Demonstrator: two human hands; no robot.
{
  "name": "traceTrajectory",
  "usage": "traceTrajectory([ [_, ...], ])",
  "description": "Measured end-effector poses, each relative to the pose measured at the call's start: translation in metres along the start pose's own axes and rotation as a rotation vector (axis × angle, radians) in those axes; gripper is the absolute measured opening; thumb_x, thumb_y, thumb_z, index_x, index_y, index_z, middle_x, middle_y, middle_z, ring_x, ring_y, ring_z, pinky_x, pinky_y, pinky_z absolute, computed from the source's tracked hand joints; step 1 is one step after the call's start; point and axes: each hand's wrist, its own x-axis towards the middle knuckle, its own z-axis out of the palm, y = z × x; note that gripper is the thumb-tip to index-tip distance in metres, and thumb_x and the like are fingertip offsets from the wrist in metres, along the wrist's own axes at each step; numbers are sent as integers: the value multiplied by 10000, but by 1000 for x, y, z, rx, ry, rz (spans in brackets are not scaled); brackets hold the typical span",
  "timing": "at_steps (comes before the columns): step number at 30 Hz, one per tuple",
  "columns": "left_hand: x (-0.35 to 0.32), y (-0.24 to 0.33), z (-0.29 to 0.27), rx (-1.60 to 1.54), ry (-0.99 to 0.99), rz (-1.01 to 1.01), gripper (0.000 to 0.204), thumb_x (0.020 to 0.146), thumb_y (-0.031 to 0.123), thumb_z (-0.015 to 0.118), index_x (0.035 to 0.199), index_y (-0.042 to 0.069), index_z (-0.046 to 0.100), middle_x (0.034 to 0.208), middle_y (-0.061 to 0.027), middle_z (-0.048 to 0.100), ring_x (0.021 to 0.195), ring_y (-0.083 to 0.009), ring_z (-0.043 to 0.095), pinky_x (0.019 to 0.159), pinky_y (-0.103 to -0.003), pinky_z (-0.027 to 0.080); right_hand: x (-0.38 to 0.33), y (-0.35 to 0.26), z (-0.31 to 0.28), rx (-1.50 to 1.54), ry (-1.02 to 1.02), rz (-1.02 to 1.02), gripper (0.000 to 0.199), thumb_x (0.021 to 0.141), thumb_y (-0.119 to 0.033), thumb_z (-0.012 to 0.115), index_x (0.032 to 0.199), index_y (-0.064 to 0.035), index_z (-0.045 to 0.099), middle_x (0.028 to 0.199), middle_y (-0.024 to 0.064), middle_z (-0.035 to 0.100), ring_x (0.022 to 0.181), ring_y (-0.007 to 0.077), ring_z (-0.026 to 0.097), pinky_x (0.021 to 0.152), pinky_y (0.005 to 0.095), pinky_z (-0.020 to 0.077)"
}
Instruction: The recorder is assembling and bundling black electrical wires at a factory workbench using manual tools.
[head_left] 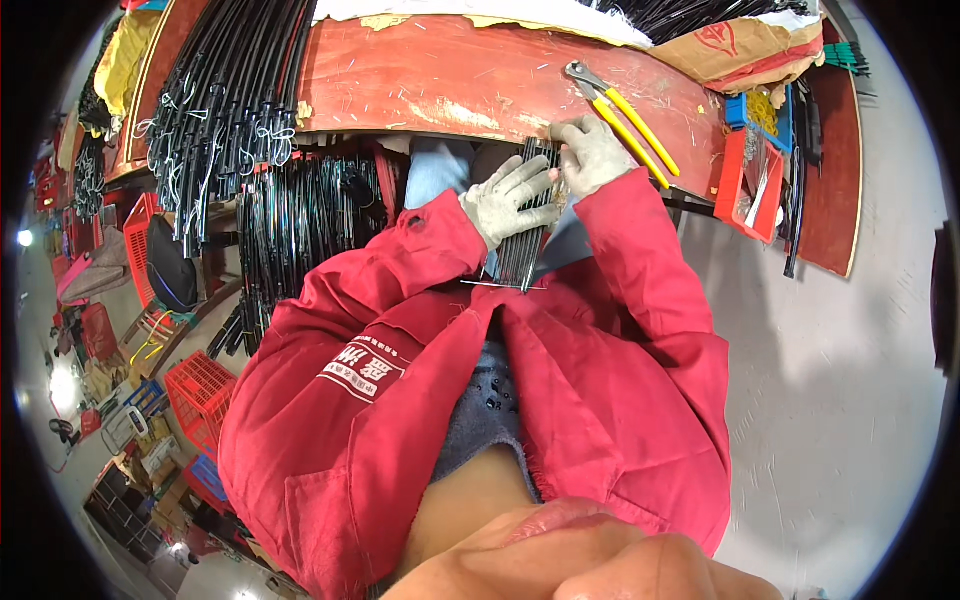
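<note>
A bundle of thin black rods [518, 258] lies across my lap, running up to the table edge, with a thin light-coloured rod [482, 284] crossing its near end. My left hand [508, 203], in a whitish work glove, rests flat over the bundle with its fingers spread. At the table edge, beside the far end of the rods, is my right hand [594, 157], gloved too. Its fingers are bent and the thumb stands apart from them; nothing shows gripped there. Cutting pliers [632, 122] with yellow handles lie on the table just beyond my right hand.
The worn red table [400, 70] bears small scraps. Long black rods with white ties [225, 110] overhang its left side; more black rods [300, 220] hang below. On the right are a blue bin [738, 112], a red bin [733, 185] and brown wrapping [735, 55]. Red crates [202, 390] stand at left.
</note>
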Motion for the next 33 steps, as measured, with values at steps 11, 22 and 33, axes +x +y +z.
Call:
traceTrajectory([
  [11, 6, 11, 11, 192, 37, -46, 302, 660, 184, 520, 947, 266, 571, 1127, -101, 479, 1089, -325, 443, 906, -441, 393, 11, -16, 4, -58, -10, 139, 215, 691, -170, 547, 867, -49, 571, 924, 162, 504, 925, 330, 470, 797, 403, 409],
  [22, -2, -14, -4, -32, -72, 55, 474, 677, 108, 507, 1132, 243, 495, 1317, -108, 321, 1219, -341, 301, 992, -479, 273, 4, 26, 16, 176, -94, 29, 290, 754, -112, 462, 1000, -169, 606, 934, 111, 537, 911, 282, 535, 779, 348, 440],
  [33, -8, -18, 0, -53, 23, 116, 439, 690, 115, 487, 1124, 174, 484, 1314, -139, 311, 1217, -359, 296, 978, -500, 276, 0, 18, -10, 38, -59, 118, 241, 754, -158, 501, 977, -106, 574, 892, 133, 576, 842, 312, 556, 759, 379, 442],
])
